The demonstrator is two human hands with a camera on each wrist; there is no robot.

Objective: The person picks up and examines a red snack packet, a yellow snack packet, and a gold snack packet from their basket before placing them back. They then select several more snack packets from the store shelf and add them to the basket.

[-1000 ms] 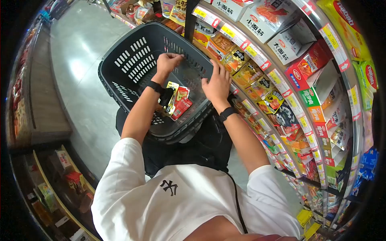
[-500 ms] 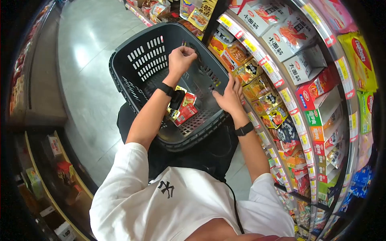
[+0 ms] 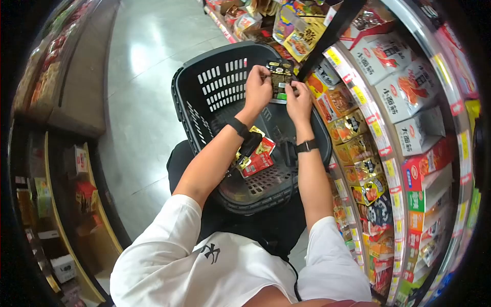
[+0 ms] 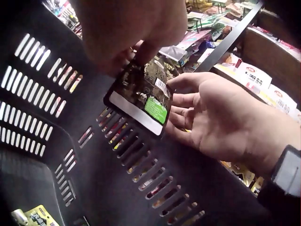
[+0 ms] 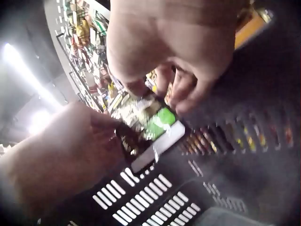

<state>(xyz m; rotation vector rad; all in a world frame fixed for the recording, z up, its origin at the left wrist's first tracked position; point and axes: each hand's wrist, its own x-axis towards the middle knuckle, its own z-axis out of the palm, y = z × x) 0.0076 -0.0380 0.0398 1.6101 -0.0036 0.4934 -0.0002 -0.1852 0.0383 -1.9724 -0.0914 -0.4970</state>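
A dark snack packet (image 3: 281, 82) with a barcode and a green patch is held over the far right part of the black shopping basket (image 3: 180, 102). My left hand (image 3: 259, 88) pinches its left edge between thumb and fingers. On the opposite edge, my right hand (image 3: 299, 105) grips it with the thumb on the printed face. In the left wrist view the packet's pale end strip faces the basket's slotted wall. A red packet (image 3: 258, 161) and a yellow packet (image 3: 265, 133) lie in the basket, partly covered by my left wrist camera.
Shelves of boxed and bagged snacks (image 3: 391, 97) curve along the right, close to the basket's rim. Hanging packets (image 3: 302, 38) stick out beyond its far corner. The aisle floor (image 3: 140, 102) runs along the left, and low wooden shelves (image 3: 46, 204) stand nearer to me.
My right hand has left the basket's right rim and come to the dark packet, which now shows between both hands. The head view has shifted, placing the basket farther right in the picture.
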